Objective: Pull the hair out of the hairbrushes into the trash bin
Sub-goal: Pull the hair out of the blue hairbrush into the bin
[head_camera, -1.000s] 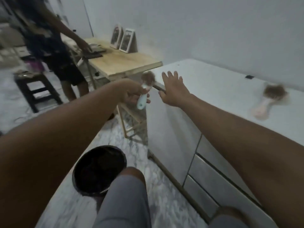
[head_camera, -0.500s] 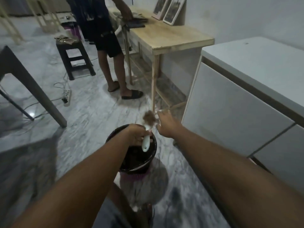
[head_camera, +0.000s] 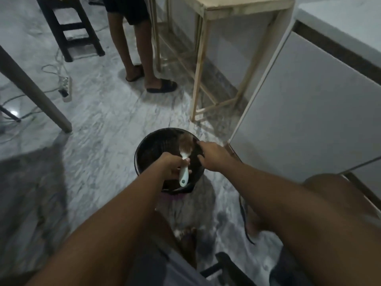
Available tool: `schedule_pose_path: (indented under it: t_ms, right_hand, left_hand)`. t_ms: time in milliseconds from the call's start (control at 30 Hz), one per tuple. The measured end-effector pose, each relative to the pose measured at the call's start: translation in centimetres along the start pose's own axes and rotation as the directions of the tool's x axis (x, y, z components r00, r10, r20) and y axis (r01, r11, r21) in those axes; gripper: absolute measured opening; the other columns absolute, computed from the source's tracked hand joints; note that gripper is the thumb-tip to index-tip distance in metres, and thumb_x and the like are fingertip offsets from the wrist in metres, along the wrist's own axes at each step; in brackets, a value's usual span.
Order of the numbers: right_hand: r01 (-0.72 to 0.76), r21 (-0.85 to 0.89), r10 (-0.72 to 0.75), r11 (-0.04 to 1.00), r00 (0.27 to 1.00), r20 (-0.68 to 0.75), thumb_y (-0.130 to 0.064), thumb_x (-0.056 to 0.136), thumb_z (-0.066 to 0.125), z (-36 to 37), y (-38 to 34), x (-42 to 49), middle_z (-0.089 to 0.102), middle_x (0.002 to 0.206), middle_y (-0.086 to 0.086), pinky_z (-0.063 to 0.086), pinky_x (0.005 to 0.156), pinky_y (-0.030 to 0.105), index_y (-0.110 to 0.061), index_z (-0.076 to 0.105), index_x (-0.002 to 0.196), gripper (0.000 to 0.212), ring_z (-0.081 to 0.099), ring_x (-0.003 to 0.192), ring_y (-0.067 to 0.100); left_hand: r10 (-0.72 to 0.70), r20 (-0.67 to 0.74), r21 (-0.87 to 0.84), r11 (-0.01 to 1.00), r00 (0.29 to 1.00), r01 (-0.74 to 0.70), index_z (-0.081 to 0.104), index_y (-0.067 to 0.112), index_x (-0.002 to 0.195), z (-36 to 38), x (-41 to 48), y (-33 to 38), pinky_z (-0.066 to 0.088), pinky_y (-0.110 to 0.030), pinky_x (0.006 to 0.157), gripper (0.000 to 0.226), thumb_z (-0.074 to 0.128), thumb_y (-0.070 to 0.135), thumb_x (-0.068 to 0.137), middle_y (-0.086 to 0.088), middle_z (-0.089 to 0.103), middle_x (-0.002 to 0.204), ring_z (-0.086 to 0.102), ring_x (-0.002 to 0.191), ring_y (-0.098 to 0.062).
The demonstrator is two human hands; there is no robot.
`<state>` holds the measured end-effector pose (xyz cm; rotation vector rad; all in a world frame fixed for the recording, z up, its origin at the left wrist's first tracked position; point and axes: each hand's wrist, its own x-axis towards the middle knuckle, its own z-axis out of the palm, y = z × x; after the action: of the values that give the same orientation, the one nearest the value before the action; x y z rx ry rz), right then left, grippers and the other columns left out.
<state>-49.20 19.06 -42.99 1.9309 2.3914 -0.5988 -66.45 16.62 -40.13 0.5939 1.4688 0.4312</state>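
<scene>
A: Where's the hairbrush right now?

B: Over the trash bin (head_camera: 152, 145) — the left hand (head_camera: 172, 165) is wrapped tight around the pale blue-white handle of the hairbrush (head_camera: 184, 162), with the handle's end pointing back toward the person and the head pointing away. The head sits above the bin's dark opening.

A: And the hair?

B: A brownish clump of hair (head_camera: 185, 144) covers the brush head. It is blurred, so individual strands can't be made out.

A: What's the right hand doing?

B: The right hand (head_camera: 213, 156) is just beside the brush head, on its right, also over the bin's far rim. Its fingers (head_camera: 201, 143) reach toward the hair. Whether they are pinched on any of it, I cannot tell — the tips are dark against the bin.

A: What does the bin stand on?

B: A grey marbled floor (head_camera: 107, 120), with a bit of pink showing under its near edge. To its right is a white cabinet (head_camera: 309, 112); beyond it stands a light wooden table (head_camera: 243, 6).

A: Anyone else?

B: A second person's legs (head_camera: 140, 48) in dark sandals, next to that table. A dark stool (head_camera: 68, 27) and a power strip (head_camera: 65, 87) with cables lie further left.
</scene>
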Motion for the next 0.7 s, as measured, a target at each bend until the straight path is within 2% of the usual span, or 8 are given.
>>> schedule_pose_path:
  t_ms: [133,200,300,367,433,500,600,700]
  right_hand:
    - [0.081,0.239,-0.06,0.968,0.994,-0.095,-0.023,0.093,0.057,1.7,0.3,1.4,0.069,0.12,0.016,0.056,0.089,0.043,-0.022,0.043,0.148,0.057,0.064,0.107,0.036]
    - [0.111,0.354,-0.07,0.928,0.989,-0.127,-0.019,0.094,0.058,3.1,0.3,2.3,0.071,0.12,0.013,0.053,0.095,0.035,-0.021,0.053,0.143,0.049,0.066,0.11,0.031]
    - [0.101,0.467,-0.058,0.878,0.993,-0.106,-0.019,0.097,0.059,5.3,0.2,3.6,0.07,0.124,0.01,0.045,0.1,0.024,-0.014,0.063,0.134,0.037,0.065,0.117,0.026]
    - [0.117,0.521,-0.059,0.846,0.99,-0.127,-0.019,0.097,0.061,6.6,-0.1,4.4,0.071,0.123,0.011,0.04,0.097,0.015,-0.01,0.067,0.129,0.034,0.065,0.117,0.024]
    - [0.144,0.569,-0.057,0.81,0.984,-0.167,-0.017,0.096,0.063,7.4,-0.4,5.4,0.073,0.118,0.011,0.04,0.092,0.012,-0.008,0.071,0.123,0.03,0.067,0.112,0.022]
    - [0.142,0.614,-0.039,0.777,0.983,-0.177,-0.016,0.095,0.063,8.3,-0.4,6.4,0.077,0.107,0.01,0.046,0.086,0.014,-0.008,0.075,0.115,0.025,0.072,0.099,0.02]
    - [0.138,0.65,-0.022,0.747,0.983,-0.184,-0.012,0.095,0.062,9.9,0.0,7.5,0.077,0.089,0.01,0.058,0.078,0.03,-0.006,0.076,0.102,0.017,0.071,0.074,0.018]
    - [0.138,0.65,-0.004,0.748,0.979,-0.204,-0.01,0.095,0.059,11.1,0.6,8.4,0.074,0.084,0.01,0.058,0.075,0.036,-0.008,0.073,0.094,0.014,0.068,0.072,0.019]
  left_hand:
    - [-0.021,-0.012,-0.059,0.998,1.0,0.02,0.061,-0.001,0.087,1.0,0.7,-0.8,0.053,-0.041,0.078,0.011,0.06,0.005,0.096,-0.015,0.065,0.099,0.065,0.08,-0.025]
    - [-0.03,-0.027,-0.122,0.992,0.999,0.026,0.062,0.0,0.09,1.2,1.2,-1.6,0.052,-0.042,0.08,0.012,0.057,0.007,0.098,-0.013,0.063,0.095,0.063,0.08,-0.022]
    - [-0.045,-0.077,-0.206,0.978,0.996,0.028,0.062,0.001,0.101,0.9,2.2,-2.7,0.056,-0.044,0.074,0.01,0.055,0.008,0.099,-0.013,0.063,0.093,0.06,0.078,-0.021]
    - [-0.045,-0.119,-0.204,0.979,0.992,0.02,0.06,0.002,0.108,0.5,3.1,-3.2,0.056,-0.042,0.071,0.013,0.054,0.01,0.1,-0.012,0.065,0.094,0.058,0.076,-0.02]
    - [-0.055,-0.145,-0.211,0.977,0.988,0.023,0.06,0.005,0.105,0.2,4.3,-3.6,0.054,-0.04,0.071,0.012,0.052,0.013,0.101,-0.008,0.065,0.091,0.057,0.075,-0.019]
    - [-0.075,-0.152,-0.214,0.976,0.985,0.041,0.06,0.008,0.1,0.1,5.7,-4.0,0.053,-0.038,0.069,0.013,0.05,0.015,0.102,-0.006,0.062,0.087,0.055,0.073,-0.018]
    - [-0.095,-0.15,-0.205,0.977,0.984,0.063,0.059,0.007,0.09,-0.2,8.0,-5.0,0.051,-0.036,0.063,0.019,0.048,0.017,0.101,-0.007,0.056,0.079,0.053,0.069,-0.018]
    - [-0.078,-0.117,-0.23,0.972,0.99,0.049,0.059,0.009,0.087,-0.6,9.8,-5.9,0.053,-0.039,0.065,0.02,0.047,0.017,0.102,-0.006,0.056,0.081,0.055,0.071,-0.019]
